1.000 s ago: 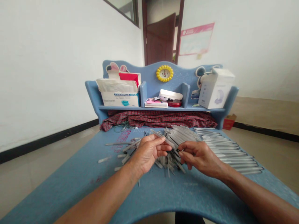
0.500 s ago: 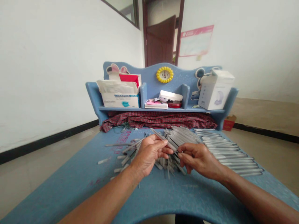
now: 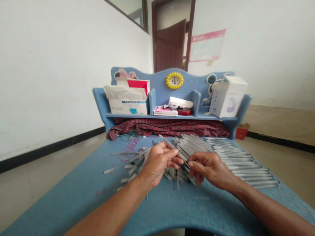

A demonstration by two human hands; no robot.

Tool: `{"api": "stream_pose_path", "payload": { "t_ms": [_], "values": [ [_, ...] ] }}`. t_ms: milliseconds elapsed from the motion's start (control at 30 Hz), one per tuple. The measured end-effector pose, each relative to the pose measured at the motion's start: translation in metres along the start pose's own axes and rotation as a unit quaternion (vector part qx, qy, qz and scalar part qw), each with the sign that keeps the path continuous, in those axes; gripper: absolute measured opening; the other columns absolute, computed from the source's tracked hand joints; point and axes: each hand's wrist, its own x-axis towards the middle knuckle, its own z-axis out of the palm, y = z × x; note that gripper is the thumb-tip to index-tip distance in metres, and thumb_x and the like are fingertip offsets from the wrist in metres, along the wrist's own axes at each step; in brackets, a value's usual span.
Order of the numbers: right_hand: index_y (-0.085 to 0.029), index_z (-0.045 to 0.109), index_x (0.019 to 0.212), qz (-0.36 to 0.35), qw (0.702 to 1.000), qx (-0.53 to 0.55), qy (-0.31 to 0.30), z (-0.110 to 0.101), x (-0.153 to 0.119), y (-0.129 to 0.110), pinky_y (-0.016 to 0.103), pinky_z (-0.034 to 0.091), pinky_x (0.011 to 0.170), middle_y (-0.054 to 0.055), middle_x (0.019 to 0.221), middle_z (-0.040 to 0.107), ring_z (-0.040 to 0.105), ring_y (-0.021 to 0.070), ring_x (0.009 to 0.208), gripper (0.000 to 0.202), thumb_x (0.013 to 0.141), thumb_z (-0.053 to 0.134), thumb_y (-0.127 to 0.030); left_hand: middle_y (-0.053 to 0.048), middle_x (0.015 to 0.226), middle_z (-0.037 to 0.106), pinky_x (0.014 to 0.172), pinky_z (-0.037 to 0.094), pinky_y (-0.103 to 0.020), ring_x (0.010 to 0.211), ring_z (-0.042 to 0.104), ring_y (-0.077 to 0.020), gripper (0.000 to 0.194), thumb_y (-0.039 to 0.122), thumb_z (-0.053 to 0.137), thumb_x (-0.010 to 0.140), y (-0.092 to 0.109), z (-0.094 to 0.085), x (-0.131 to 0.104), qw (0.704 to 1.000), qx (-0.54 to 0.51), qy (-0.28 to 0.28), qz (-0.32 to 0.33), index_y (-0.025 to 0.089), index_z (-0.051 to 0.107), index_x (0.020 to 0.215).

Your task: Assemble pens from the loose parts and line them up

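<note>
A slim, clear pen [image 3: 168,143] lies slanted across the fingers of my left hand [image 3: 157,164], with the thumb pressed on it. My right hand [image 3: 209,167] pinches at the pen's lower right end; the fingertips hide whatever small part is there. Beneath both hands spreads a loose pile of pen parts [image 3: 133,168], with pale caps and thin dark pieces among them. Behind my right hand lies a bundle of clear pen barrels [image 3: 192,144]. Further right, many pens with dark ends [image 3: 246,164] are laid side by side in a row.
All this rests on a blue table [image 3: 177,209] with a curved front edge. At its back stands a blue shelf [image 3: 137,115] carrying a mask box [image 3: 128,106], a white box [image 3: 227,98] and a red round tin [image 3: 184,112]. Checked cloth [image 3: 167,127] is bunched below the shelf.
The view has shifted slightly, so everything sits a little lower in it. Both hands keep nearly the same hold on the pen.
</note>
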Motion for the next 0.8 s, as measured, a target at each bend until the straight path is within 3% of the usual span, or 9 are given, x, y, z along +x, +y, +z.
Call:
{"api": "stream_pose_path", "payload": {
  "t_ms": [300,600,800],
  "values": [
    [-0.014,0.059,0.080,-0.058,0.996,-0.047,0.042,0.004,-0.001,0.002,0.019,0.043,0.042,0.001,0.064,0.062,0.057,0.0094,0.045,0.028,0.088,0.050,-0.039,-0.002,0.067,0.064,0.047,0.048,-0.017,0.058,0.065,-0.0137,0.019,0.015,0.065,0.074,-0.001,0.001,0.000,0.999,-0.023,0.026,0.004,0.014,0.049,0.084],
    [-0.016,0.059,0.083,-0.050,0.996,-0.032,0.073,0.010,0.003,0.014,0.021,0.046,0.045,0.001,0.066,0.062,0.057,0.0106,0.048,0.019,0.084,0.057,-0.035,-0.003,0.066,0.063,0.047,0.048,-0.017,0.060,0.065,-0.0139,0.018,0.014,0.064,0.074,-0.004,0.001,0.001,0.999,-0.025,0.034,0.008,0.013,0.050,0.084],
    [-0.016,0.060,0.081,-0.044,0.994,-0.050,0.086,0.009,0.003,0.013,0.022,0.044,0.044,0.002,0.068,0.065,0.059,0.0113,0.046,0.025,0.086,0.052,-0.039,-0.002,0.064,0.063,0.048,0.049,-0.018,0.060,0.065,-0.0138,0.018,0.013,0.065,0.073,-0.004,0.003,0.001,0.999,-0.036,0.034,0.011,0.013,0.049,0.083]
  ]
}}
